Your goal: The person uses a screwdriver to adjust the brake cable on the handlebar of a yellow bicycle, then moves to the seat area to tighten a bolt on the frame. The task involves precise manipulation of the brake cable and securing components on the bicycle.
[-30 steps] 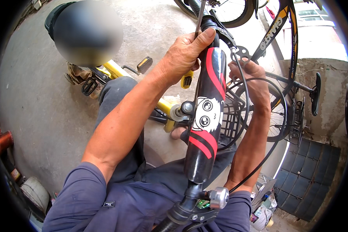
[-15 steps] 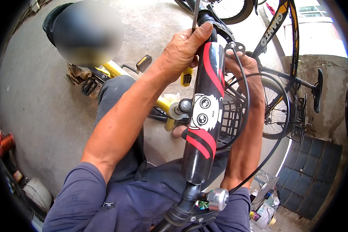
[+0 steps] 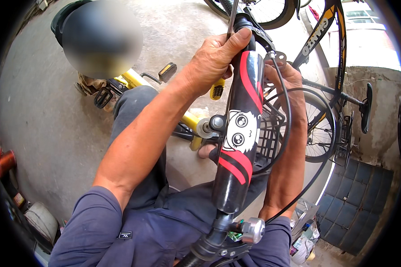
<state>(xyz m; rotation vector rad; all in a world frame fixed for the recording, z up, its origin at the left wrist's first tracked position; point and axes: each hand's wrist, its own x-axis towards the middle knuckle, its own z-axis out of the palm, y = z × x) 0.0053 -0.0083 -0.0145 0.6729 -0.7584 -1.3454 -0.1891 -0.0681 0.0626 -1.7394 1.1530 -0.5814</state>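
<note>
Head view: black frame tube [image 3: 240, 133] with red stripes and a cartoon-eyes sticker runs from bottom centre up to top centre, over the person's lap. Left hand [image 3: 214, 62] is wrapped around the tube's upper end, fingers curled closed on it, thumb along the top. Right hand [image 3: 289, 75] sits behind the tube on its right side, fingers around a small metal bracket [image 3: 278, 58] where the black cable [image 3: 287, 129] comes in; probably pinching it, but the tube hides the fingertips, so I can't tell how tight.

Cable loops down from the bracket past the wire basket [image 3: 267, 138] toward the bell [image 3: 251, 230] on the handlebar at bottom centre.

Handling: tube is stiff, glossy paint, likely slick, moderately heavy with the rest of the bike attached. Best hold is a full wrap on the tube, as the left hand has it. Cable is thin and springy, will kink if bent hard; hold near the bracket.

Around: yellow bike [image 3: 133, 80] lying on the concrete floor [image 3: 40, 133] left of the tube, another bike [image 3: 329, 89] standing at the right, another person's blurred head top left.
</note>
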